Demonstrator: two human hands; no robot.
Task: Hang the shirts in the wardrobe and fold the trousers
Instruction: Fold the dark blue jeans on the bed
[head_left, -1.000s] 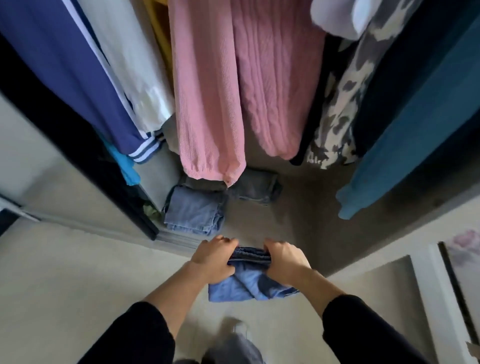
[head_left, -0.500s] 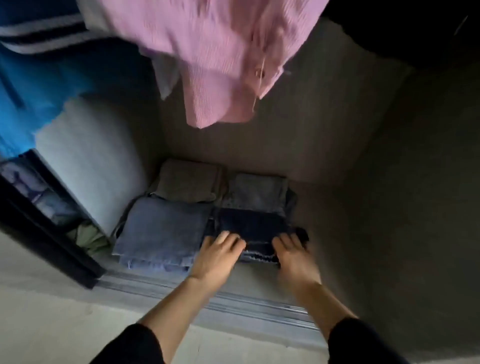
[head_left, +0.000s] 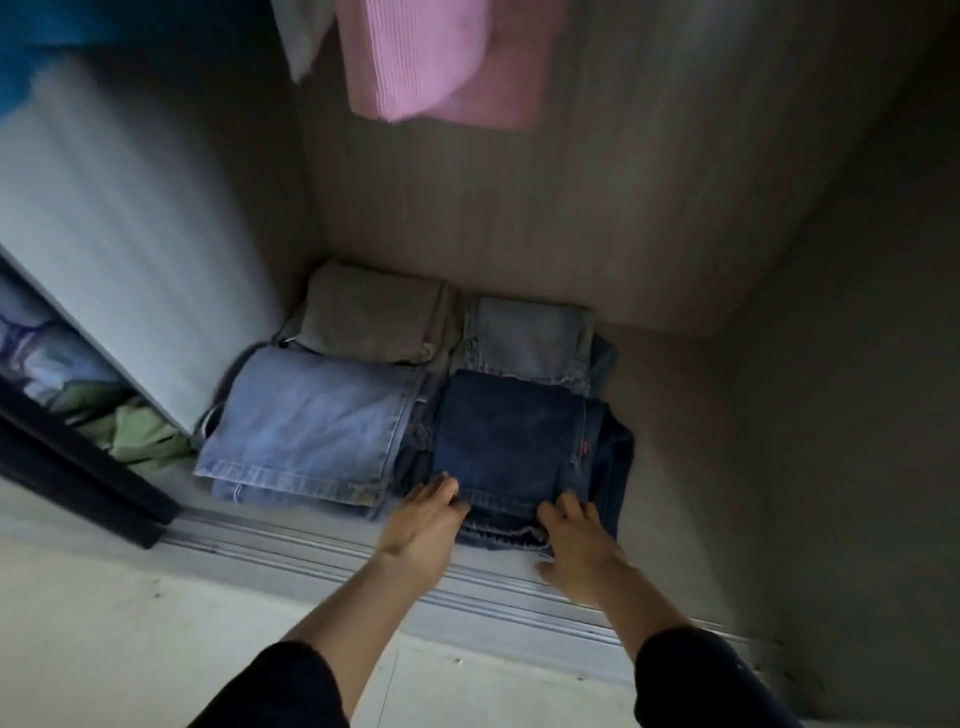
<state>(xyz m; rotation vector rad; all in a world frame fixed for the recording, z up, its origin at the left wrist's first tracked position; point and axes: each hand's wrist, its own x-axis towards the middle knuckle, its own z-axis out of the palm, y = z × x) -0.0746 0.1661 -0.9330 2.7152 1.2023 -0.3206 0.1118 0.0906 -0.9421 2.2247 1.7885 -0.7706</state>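
Going on: my guess is the dark folded jeans are getting their final nudge into place, so the trouser-folding bit looks close to done.
Where they sit: on the wardrobe floor, front right of a four-pile block. They touch the light blue jeans on the left and butt up against the faded jeans behind.
Left hand: fingers fairly straight, resting on the near-left corner, not gripping.
Right hand: fingers loose on the near-right edge. It's a bit blurry, but nothing looks clamped.
Key relation: the pile lies straight ahead of both hands, deeper in. Its near edge runs left to right between them, so neither hand is nearer.
Next move, imo: an even push or just letting go, since a lopsided shove would twist it into the neighbour.
Also there: beige folded trousers back left, pink knit hanging overhead, door track under the wrists.
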